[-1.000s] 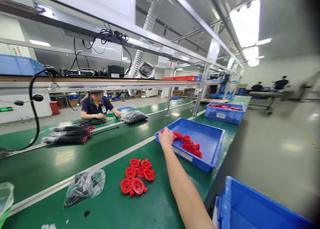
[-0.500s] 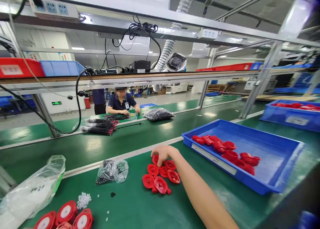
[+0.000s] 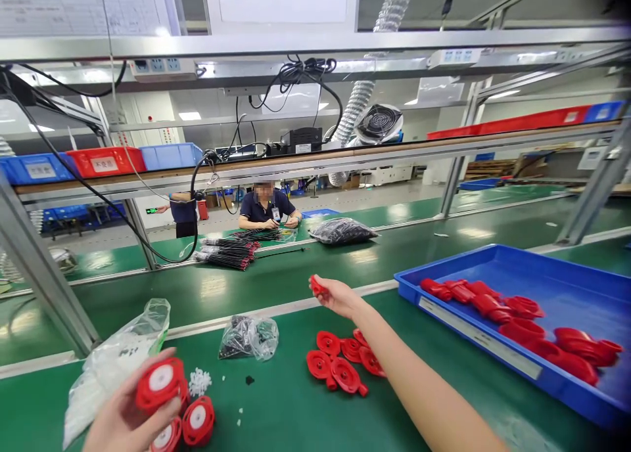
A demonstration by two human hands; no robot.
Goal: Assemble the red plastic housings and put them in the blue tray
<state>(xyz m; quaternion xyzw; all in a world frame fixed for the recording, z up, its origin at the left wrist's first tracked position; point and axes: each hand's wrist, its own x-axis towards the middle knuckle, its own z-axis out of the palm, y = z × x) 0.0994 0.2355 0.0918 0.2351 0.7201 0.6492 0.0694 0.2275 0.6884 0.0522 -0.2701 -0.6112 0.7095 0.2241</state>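
My left hand [image 3: 121, 416] is closed round a red round plastic part with a white disc [image 3: 162, 378] in its centre, at the lower left. Under and beside it, similar red parts with white discs [image 3: 198, 421] stand on the green bench. Raised over the bench, my right hand [image 3: 341, 298] pinches a red plastic cover [image 3: 318, 286] in its fingertips. Several red covers [image 3: 346, 375] of a like look, with dark centres, lie in a cluster below that hand; my forearm hides some.
At right, a blue tray [image 3: 513, 371] bears red plastic parts. A clear bag of black pieces [image 3: 241, 338], small white pieces [image 3: 200, 381] and a large plastic bag [image 3: 113, 380] lie on the left. Across the bench, a co-worker [image 3: 266, 209] sits near bundled black cables [image 3: 229, 253].
My right hand has lifted a red cover up from the cluster. My left hand has come into view holding a red part with a white disc. The view has turned left.
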